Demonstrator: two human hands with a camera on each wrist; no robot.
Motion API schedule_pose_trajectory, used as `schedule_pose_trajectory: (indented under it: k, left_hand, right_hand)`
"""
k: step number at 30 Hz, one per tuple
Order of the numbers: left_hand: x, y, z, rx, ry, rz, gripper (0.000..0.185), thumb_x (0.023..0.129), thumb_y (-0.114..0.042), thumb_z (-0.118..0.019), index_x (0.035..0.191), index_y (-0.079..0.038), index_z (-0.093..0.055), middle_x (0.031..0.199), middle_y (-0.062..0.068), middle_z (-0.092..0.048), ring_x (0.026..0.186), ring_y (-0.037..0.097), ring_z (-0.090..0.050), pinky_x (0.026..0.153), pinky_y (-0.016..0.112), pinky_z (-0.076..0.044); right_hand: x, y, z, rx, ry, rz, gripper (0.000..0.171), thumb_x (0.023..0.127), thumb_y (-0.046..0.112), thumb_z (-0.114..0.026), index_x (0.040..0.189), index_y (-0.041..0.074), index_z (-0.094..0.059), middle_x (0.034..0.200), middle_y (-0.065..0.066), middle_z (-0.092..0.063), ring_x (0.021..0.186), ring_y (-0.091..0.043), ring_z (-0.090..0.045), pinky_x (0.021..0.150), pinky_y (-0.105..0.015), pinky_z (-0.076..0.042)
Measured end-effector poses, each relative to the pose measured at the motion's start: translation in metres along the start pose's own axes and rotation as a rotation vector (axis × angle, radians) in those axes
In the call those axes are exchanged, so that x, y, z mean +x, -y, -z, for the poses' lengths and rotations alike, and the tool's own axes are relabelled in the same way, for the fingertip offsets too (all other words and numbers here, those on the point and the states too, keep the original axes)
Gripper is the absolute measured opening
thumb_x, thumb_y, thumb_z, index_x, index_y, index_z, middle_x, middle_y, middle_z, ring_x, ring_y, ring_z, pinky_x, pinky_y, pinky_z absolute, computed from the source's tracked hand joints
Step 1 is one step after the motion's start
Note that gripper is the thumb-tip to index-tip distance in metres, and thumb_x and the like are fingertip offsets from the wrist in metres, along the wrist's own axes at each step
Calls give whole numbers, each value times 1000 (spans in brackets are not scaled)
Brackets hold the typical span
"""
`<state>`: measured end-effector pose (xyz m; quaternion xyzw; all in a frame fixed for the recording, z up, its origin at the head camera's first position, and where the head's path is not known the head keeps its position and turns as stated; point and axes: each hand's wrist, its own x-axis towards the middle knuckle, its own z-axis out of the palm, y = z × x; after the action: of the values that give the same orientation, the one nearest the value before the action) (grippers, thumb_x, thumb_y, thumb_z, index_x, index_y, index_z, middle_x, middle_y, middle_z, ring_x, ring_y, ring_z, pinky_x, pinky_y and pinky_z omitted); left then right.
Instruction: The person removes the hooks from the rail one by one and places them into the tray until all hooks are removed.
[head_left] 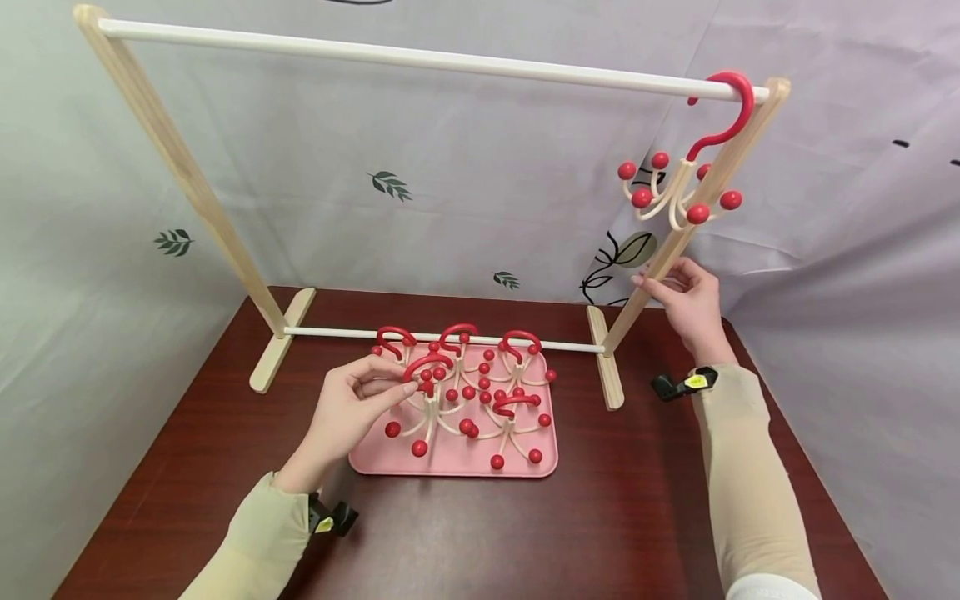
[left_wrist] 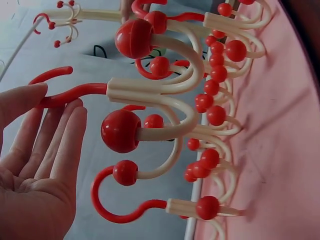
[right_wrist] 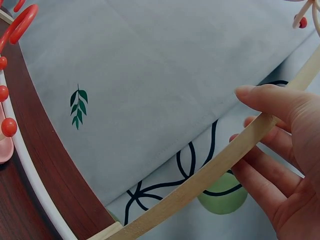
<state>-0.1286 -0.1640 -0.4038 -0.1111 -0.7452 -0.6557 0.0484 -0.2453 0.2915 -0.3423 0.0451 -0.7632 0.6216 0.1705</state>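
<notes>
My left hand (head_left: 348,410) pinches the red hook of a hanger (head_left: 431,408) between thumb and fingertips, above the left part of a pink tray (head_left: 450,465). This hanger (left_wrist: 135,87) has cream curved arms tipped with red balls. Several similar hangers (head_left: 512,427) stand on the tray, hooks upward. At the right, my right hand (head_left: 693,304) grips the right wooden post of a garment rack (head_left: 641,312); in the right wrist view the post (right_wrist: 200,187) passes between thumb and fingers. Another such hanger (head_left: 682,187) hangs by its red hook near the right end of the white top bar (head_left: 420,58).
The rack stands on a dark red-brown table (head_left: 465,533), on wooden feet such as the left foot (head_left: 270,362). Its white lower bar (head_left: 337,332) runs behind the tray. A pale cloth (head_left: 450,183) with leaf prints hangs behind.
</notes>
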Motion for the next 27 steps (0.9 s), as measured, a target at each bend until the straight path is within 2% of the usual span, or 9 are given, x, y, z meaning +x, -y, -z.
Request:
schedule_pose_trajectory:
  k: [3, 8, 11, 14, 27]
  left_hand:
    - [-3, 4, 0, -1, 12, 12, 22, 86, -3, -82, 105, 1, -72, 100, 13, -73, 89, 20, -75, 78, 30, -60]
    - [-4, 9, -1, -22, 27, 28, 22, 87, -2, -81, 106, 2, -72, 102, 14, -72, 89, 20, -75, 78, 32, -61]
    - [-5, 14, -1, -26, 33, 35, 22, 87, -3, -81, 107, 2, -72, 103, 14, -72, 89, 20, -75, 78, 31, -60]
    - [-4, 19, -1, -23, 36, 39, 23, 87, -3, -81, 107, 2, -72, 103, 14, -73, 90, 20, -75, 78, 30, -60]
    - [-3, 35, -7, -29, 71, 75, 23, 87, -3, -81, 107, 3, -72, 108, 22, -71, 90, 20, -75, 80, 28, -60]
  right_hand:
    - [-2, 4, -1, 4, 1, 1, 34, 86, -1, -80, 114, -12, -64, 94, 1, -74, 86, -8, -71, 79, -17, -56]
    - [-6, 13, -4, 11, 1, 3, 23, 86, -2, -79, 107, -3, -69, 93, 0, -74, 85, -8, -70, 78, -17, -56]
    - [-7, 14, -4, 4, 0, 1, 27, 86, -2, -79, 109, -8, -67, 93, 1, -74, 84, -8, -70, 77, -17, -55]
    - [-7, 15, -4, -2, 1, 0, 38, 86, -1, -80, 115, -16, -61, 92, 2, -74, 84, -7, -70, 77, -16, -55]
    - [-5, 11, -3, -16, -1, -1, 39, 86, 0, -80, 117, -16, -60, 94, 2, -74, 86, -6, -70, 77, -16, -55]
